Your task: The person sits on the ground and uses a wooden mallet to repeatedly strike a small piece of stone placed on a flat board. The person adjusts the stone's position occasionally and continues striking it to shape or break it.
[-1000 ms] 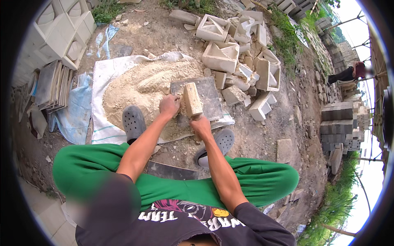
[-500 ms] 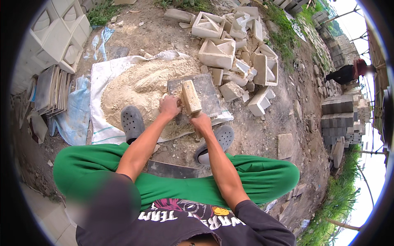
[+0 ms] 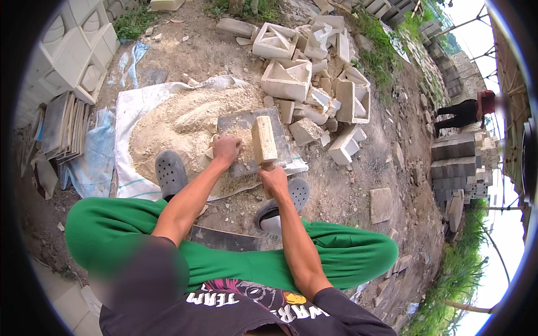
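My right hand (image 3: 273, 180) grips the handle of a wooden mallet. The mallet's block-shaped head (image 3: 264, 141) is over the right part of a dark flat slab (image 3: 283, 150). To its left, my left hand (image 3: 227, 148) is closed, fingers curled down at the slab's left side; whatever they hold is hidden. Pale crumbs and powder lie on the slab around the fingers. Under the slab, a white woven sack (image 3: 124, 120) is spread on the ground with a heap of pale crushed material (image 3: 168, 126) on it.
Broken pale blocks (image 3: 286, 78) are piled beyond the slab to the right. Decorative blocks (image 3: 67, 39) and stacked thin plates (image 3: 70, 126) stand at left. My clog-shod feet flank the sack's near edge. Another person (image 3: 473, 109) stands at far right near grey blocks (image 3: 457, 162).
The mallet has shifted right and slightly toward me over the slab, away from my left hand. My left hand stays by the slab. The whole view has shifted a little; the distant person's stance differs.
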### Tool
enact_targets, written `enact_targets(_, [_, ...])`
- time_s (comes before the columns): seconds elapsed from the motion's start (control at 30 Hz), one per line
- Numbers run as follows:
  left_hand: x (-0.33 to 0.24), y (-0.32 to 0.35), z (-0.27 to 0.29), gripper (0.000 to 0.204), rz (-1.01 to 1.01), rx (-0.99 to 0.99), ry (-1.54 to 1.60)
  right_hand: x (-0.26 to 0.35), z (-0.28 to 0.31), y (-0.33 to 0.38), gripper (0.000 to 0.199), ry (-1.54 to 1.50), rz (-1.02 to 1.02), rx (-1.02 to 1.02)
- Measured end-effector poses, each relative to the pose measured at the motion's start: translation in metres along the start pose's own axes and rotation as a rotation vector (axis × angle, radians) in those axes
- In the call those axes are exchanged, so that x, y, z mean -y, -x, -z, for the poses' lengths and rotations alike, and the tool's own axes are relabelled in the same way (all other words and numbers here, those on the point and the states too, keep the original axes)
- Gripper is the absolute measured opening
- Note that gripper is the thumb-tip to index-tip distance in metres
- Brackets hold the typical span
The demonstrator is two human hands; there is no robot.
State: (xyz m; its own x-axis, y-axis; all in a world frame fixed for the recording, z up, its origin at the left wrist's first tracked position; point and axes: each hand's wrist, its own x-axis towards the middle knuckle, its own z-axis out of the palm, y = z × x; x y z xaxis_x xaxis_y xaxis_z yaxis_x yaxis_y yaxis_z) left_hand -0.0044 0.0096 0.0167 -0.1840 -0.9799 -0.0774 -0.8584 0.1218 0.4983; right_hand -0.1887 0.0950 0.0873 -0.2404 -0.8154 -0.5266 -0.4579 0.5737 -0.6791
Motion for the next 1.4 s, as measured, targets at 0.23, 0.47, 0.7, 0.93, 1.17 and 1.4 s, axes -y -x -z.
enact_targets(0.23, [0.017,-0.008,0.013,0.024,0.068,-0.100,0.237,0.008,-0.029,-0.006,0.032,0.019,0.259,-0.131])
enact_targets(0.47, [0.033,-0.001,0.021,0.025,0.132,-0.157,0.269,-0.016,-0.053,-0.008,0.036,0.296,0.088,-0.041])
enact_targets(0.7, [0.046,0.012,0.021,0.032,0.109,-0.084,0.251,0.018,-0.037,0.001,0.038,0.146,0.151,-0.158])
enact_targets(0.93, [0.028,0.013,0.025,0.039,0.161,0.019,0.209,-0.007,-0.035,-0.015,0.039,0.342,0.031,0.003])
enact_targets(1.17, [0.027,0.022,0.021,0.039,0.140,-0.019,0.179,0.015,-0.022,-0.003,0.036,0.162,0.173,-0.083])
enact_targets(1.4, [0.024,0.026,0.019,0.035,0.057,-0.032,0.203,-0.012,-0.037,-0.016,0.042,0.307,0.009,0.016])
